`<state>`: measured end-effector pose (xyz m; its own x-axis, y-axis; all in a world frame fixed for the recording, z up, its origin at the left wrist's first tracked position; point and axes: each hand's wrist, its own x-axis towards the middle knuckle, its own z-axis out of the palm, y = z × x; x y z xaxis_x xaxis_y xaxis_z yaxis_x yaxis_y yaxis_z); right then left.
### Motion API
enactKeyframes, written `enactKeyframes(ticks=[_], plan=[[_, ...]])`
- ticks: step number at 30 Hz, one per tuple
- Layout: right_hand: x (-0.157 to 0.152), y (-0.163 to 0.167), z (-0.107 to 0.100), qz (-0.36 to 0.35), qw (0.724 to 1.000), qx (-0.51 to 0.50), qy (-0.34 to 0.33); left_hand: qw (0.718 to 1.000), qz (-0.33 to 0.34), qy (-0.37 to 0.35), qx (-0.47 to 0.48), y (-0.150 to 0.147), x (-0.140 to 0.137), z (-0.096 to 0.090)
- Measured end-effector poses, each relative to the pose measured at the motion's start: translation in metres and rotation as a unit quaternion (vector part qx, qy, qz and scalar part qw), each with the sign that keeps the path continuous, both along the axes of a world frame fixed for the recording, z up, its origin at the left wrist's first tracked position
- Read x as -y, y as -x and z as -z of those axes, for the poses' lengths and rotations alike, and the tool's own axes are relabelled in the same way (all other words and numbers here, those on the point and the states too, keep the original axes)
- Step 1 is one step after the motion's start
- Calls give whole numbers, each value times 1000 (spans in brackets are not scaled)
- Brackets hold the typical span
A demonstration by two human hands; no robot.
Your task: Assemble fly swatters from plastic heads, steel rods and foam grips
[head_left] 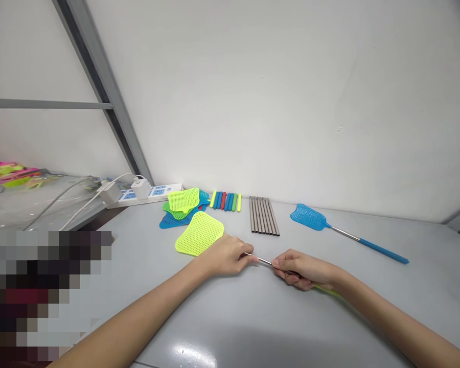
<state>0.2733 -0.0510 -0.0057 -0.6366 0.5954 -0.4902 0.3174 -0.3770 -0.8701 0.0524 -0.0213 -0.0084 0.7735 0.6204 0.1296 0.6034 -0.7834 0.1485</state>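
Observation:
A yellow-green fly swatter (pixel 200 233) lies between my hands, its mesh head to the left and a thin metal rod running to the right. My left hand (pixel 230 254) is closed around the neck end beside the mesh head. Farther along the rod, my right hand (pixel 298 268) grips it with curled fingers. A short stretch of bare metal shows between the hands. Past my right hand, part of a yellow-green handle (pixel 327 291) shows under the wrist. The joint at the neck is hidden by my left fingers.
Behind my hands are stacked mesh swatter heads (pixel 183 200), a row of coloured handles (pixel 226 201) and several metal tubes (pixel 263 215). A blue fly swatter (pixel 310 217) lies at right. A power strip (pixel 164 190) with cables stands along the wall at left, near plastic bags (pixel 42 197).

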Motion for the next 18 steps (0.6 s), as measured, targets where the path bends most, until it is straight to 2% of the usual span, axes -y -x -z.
enactKeyframes(ticks=[8, 13, 18], plan=[[-1, -1, 6, 2, 1000, -10, -7, 1000, -12, -23, -14, -2, 7, 2], [0, -3, 8, 0, 1000, -16, -7, 997, -7, -67, -24, -18, 21, -1], [0, -2, 12, -13, 1000, -12, -24, 998, 14, -47, -24, -34, 33, 3]])
